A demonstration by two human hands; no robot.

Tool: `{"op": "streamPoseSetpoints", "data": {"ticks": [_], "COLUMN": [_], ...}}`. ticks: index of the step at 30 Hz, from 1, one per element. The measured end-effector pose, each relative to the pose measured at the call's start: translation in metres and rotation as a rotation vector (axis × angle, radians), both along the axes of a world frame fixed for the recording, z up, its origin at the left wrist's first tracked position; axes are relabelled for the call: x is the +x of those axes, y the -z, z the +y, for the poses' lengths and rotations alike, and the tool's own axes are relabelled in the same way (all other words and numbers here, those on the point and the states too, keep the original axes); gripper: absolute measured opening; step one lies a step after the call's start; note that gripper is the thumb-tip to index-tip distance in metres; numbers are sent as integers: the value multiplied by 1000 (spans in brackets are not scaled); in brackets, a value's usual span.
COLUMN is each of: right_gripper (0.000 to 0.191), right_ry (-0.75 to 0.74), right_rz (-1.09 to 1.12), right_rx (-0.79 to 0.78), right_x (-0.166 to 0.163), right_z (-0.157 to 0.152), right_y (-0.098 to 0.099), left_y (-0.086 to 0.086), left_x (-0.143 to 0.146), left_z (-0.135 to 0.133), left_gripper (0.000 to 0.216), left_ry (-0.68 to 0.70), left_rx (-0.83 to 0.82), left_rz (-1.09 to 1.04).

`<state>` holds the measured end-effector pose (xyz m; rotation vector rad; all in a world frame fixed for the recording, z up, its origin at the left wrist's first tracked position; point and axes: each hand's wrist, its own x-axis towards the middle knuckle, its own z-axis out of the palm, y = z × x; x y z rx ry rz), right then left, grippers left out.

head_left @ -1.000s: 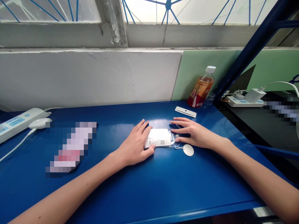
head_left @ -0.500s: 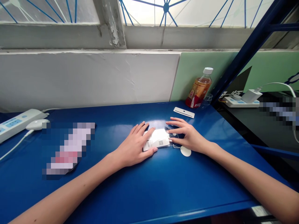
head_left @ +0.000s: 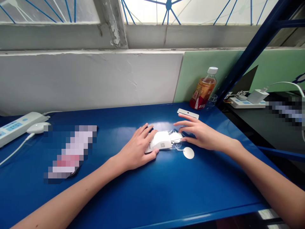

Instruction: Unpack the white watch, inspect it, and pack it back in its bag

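Note:
A small white card in a clear plastic sleeve (head_left: 162, 141) lies on the blue table (head_left: 166, 190). My left hand (head_left: 137, 149) rests flat on the card's left end, thumb along its near edge, fingers stretched out. My right hand (head_left: 199, 135) lies at the sleeve's right end, fingers extended and touching the clear plastic. A white round tag (head_left: 188, 153) on a short bead chain lies just in front of my right hand, attached to the sleeve.
A white strip (head_left: 187, 113) lies behind my right hand, and a bottle of orange drink (head_left: 204, 90) stands at the back. A power strip (head_left: 16, 126) with a white plug (head_left: 38, 127) sits far left, a blurred object (head_left: 71, 152) beside it. Another power strip (head_left: 247, 101) lies right.
The card has been pushed slightly left and tilted under my left hand. My right hand shifted a little right, uncovering the sleeve's clear end.

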<state>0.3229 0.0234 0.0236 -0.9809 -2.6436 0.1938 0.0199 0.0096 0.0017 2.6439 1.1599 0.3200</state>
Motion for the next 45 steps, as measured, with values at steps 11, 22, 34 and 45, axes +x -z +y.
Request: {"op": "streamPoseSetpoints", "data": {"ticks": [11,22,34,45], "right_gripper": [41,28,22,29], "right_ry": [26,20,272,169], "right_rz": [90,76,595,1113], "right_rx": [-85,-61,-208,-1013], "right_x": [-15,-6,-5,-24], "right_z": [-5,-4,-5,-5], "right_y": [16,2,-6,3], "left_y": [2,-3,-2,-4], "left_x": [0,3,1,2], "left_z": [0,0,-1,-2], "left_gripper": [67,55,56,58], "left_ry": [2,-2,47,52], "left_rx": [8,22,27,16], "left_rz": [8,-42,-106,-103]}}
